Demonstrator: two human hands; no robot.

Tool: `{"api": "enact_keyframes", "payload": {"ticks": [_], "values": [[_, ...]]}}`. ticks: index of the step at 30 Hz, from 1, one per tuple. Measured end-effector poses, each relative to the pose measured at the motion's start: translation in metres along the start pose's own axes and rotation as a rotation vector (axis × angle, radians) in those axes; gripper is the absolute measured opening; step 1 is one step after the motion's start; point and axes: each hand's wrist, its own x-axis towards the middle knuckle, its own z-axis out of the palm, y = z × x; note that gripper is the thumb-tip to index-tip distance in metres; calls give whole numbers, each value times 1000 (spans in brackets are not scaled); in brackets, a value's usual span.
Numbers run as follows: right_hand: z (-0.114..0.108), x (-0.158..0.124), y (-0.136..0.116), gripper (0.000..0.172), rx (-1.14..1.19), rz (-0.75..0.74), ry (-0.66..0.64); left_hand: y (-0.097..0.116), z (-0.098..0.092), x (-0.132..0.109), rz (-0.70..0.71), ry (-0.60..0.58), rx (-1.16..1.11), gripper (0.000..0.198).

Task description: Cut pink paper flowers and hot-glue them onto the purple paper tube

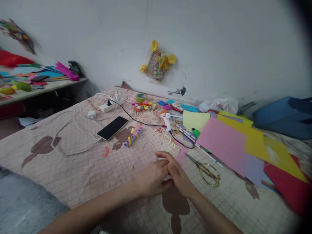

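Observation:
My left hand [155, 178] and my right hand [179, 174] touch each other above the near middle of the table. The left one is closed, its fingertips partly hidden by the right, and no object shows in it. My right hand lies against it with fingers stretched out, holding nothing. Gold-handled scissors [209, 174] lie just right of my hands, beside a small pink paper strip [181, 154]. Further back are a purple roll with yellow strips [133, 136] and a white glue gun [167, 122] with a black cord.
A phone [112, 128] on a white cable and a power strip [111, 105] stand at the back left. Green tape [141, 97] and colourful scraps [143, 106] lie near the wall. Coloured sheets, including a pink one [223, 144], cover the right. A side table [56, 85] holds more materials.

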Motion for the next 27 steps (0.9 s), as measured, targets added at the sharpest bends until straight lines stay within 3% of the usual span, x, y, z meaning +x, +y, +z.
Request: {"api": "enact_keyframes", "payload": {"ticks": [4,8,11,15,20,27], "values": [[-16,-10,-4,38,26,74,46,10,17,19,83,76,-140,20],[-30,-30,9,35,-15,106,181,15,19,29,45,95,-229,10],[-32,-43,19,33,31,145,232,2,2,25,-74,279,-193,13],[-28,-46,21,28,23,162,240,-43,-39,4,-311,475,59,10],[-16,-18,17,22,-55,111,132,-97,-80,-25,-524,532,334,19],[16,67,19,20,-366,-104,-8,-121,-84,-19,-571,416,352,22]]}}
